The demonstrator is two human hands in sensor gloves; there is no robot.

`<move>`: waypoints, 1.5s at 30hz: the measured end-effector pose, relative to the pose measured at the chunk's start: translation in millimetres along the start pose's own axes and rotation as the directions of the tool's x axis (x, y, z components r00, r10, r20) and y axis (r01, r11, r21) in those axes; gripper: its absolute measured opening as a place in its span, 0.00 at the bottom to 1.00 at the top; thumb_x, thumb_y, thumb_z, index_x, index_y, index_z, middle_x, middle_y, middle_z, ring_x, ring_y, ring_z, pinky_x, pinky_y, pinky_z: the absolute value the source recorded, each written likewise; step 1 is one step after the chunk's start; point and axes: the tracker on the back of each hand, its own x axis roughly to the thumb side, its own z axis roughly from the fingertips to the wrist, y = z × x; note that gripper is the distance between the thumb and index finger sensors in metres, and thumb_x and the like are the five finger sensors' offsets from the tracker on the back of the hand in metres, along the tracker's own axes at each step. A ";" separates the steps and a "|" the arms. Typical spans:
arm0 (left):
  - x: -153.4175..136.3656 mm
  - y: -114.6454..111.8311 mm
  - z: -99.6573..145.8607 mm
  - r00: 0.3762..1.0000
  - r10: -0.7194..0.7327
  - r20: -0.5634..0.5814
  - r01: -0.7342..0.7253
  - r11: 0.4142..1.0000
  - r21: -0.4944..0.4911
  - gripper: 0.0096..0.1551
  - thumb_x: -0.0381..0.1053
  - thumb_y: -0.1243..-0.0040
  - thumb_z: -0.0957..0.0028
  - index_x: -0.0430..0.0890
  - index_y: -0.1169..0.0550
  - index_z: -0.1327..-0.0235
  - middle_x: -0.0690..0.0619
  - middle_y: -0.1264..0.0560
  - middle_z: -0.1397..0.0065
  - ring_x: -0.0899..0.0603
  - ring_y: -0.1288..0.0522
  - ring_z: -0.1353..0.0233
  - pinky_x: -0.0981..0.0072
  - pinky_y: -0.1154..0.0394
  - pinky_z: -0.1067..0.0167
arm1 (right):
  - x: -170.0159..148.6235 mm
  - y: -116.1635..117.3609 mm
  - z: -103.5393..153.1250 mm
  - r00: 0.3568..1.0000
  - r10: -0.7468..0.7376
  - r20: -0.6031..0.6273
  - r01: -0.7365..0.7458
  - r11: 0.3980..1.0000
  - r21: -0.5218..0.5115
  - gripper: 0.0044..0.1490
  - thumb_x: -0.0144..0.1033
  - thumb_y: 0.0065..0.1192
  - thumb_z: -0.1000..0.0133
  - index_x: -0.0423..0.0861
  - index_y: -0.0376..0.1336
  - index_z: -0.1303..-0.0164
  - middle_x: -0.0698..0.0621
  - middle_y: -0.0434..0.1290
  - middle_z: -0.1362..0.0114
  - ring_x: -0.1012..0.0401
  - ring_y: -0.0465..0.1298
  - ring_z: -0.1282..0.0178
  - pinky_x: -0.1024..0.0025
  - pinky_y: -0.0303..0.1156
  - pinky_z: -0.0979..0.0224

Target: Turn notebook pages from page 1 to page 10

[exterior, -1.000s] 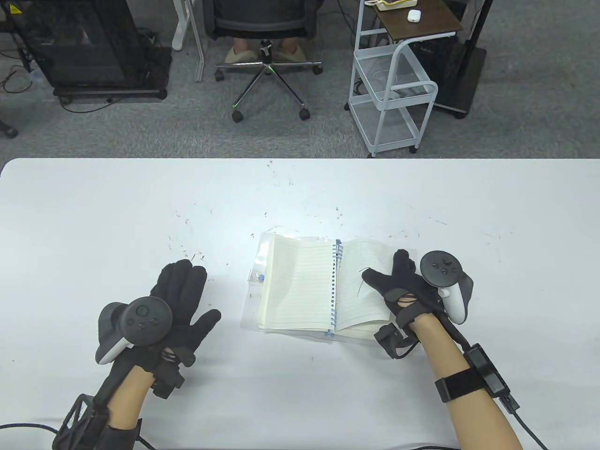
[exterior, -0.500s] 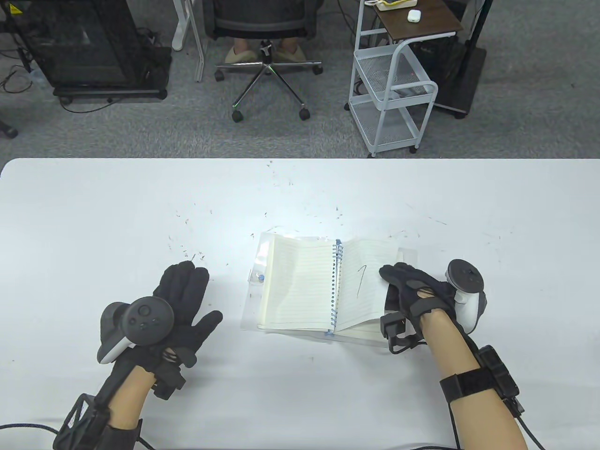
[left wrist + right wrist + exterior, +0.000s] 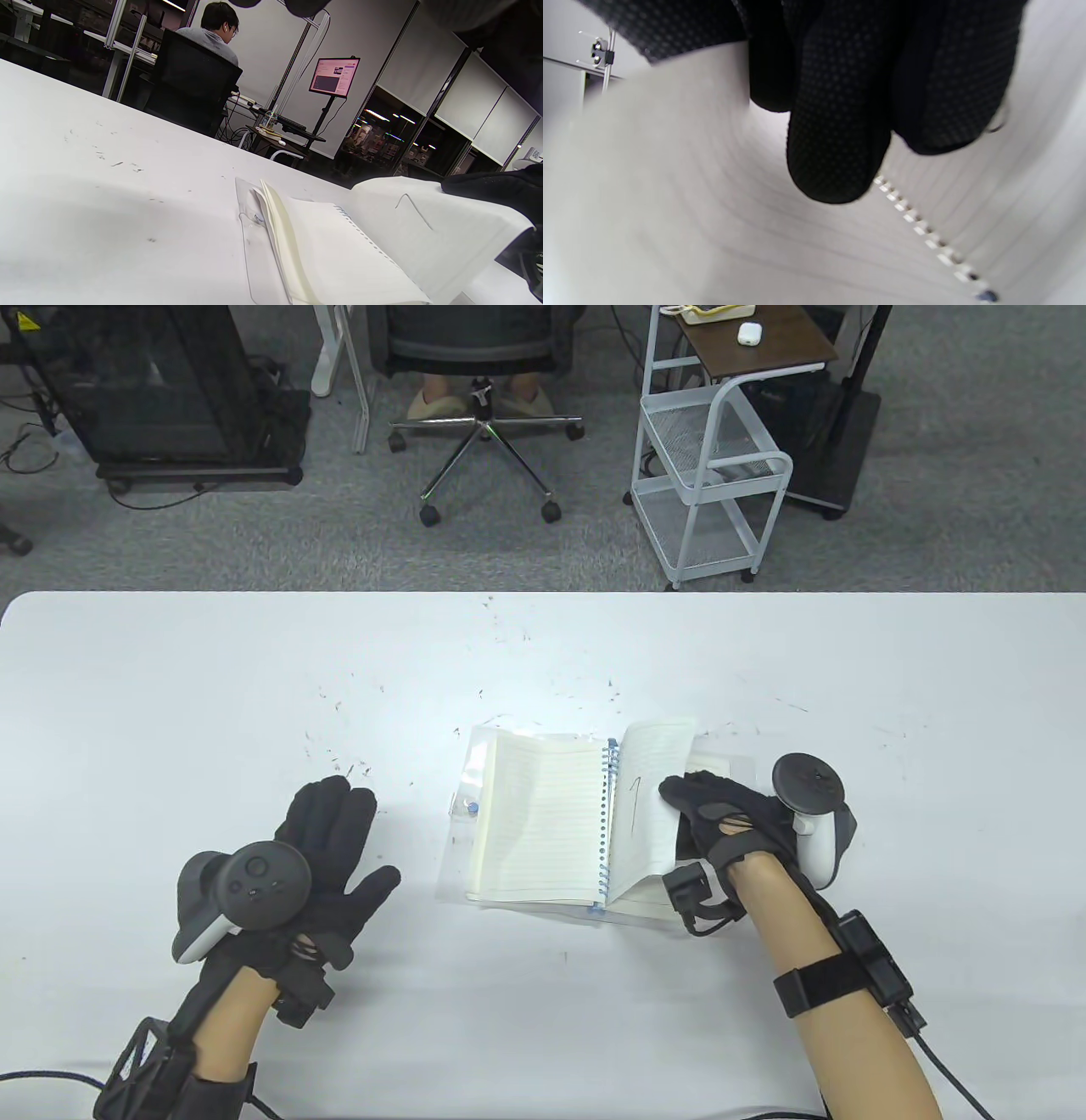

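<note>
right now the right hand [image 3: 721,819] pinches the lifted page [image 3: 649,806], its spiral binding [image 3: 607,823] lying leftward; the left hand [image 3: 327,865] rests spread, farther off.

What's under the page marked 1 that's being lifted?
Under the lifted page lie more lined pages of the notebook. The right hand covers most of them, so any number there is hidden.

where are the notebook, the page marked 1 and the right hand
notebook [image 3: 543,823], table view, on its flat left page
page marked 1 [image 3: 649,763], table view, on its lifted lined face
right hand [image 3: 721,814], table view, on the glove's back
</note>
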 end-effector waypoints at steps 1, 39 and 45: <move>0.0 0.1 0.0 1.000 0.000 0.001 0.000 1.000 0.001 0.53 0.74 0.49 0.52 0.48 0.45 0.18 0.42 0.54 0.14 0.27 0.57 0.14 0.27 0.49 0.26 | 6.4 5.7 -1.3 1.000 0.017 0.012 -0.017 1.000 0.007 0.25 0.47 0.69 0.47 0.43 0.68 0.47 0.34 0.79 0.45 0.59 0.91 0.62 0.60 0.86 0.57; 0.2 -0.1 0.3 1.000 -0.016 0.004 0.016 1.000 -0.001 0.53 0.74 0.49 0.52 0.48 0.45 0.18 0.42 0.54 0.14 0.26 0.56 0.14 0.27 0.48 0.26 | 19.5 138.0 -44.7 0.934 0.347 0.082 -0.356 0.912 0.203 0.36 0.57 0.62 0.45 0.40 0.63 0.39 0.30 0.73 0.38 0.53 0.89 0.57 0.55 0.84 0.55; 0.6 -0.2 0.2 1.000 -0.017 0.007 0.017 1.000 -0.001 0.53 0.74 0.49 0.52 0.48 0.45 0.18 0.42 0.54 0.14 0.26 0.57 0.14 0.27 0.48 0.26 | 25.3 95.7 -29.7 0.932 0.329 0.151 -0.348 0.930 0.117 0.41 0.59 0.61 0.45 0.38 0.59 0.35 0.29 0.69 0.33 0.47 0.86 0.49 0.47 0.80 0.49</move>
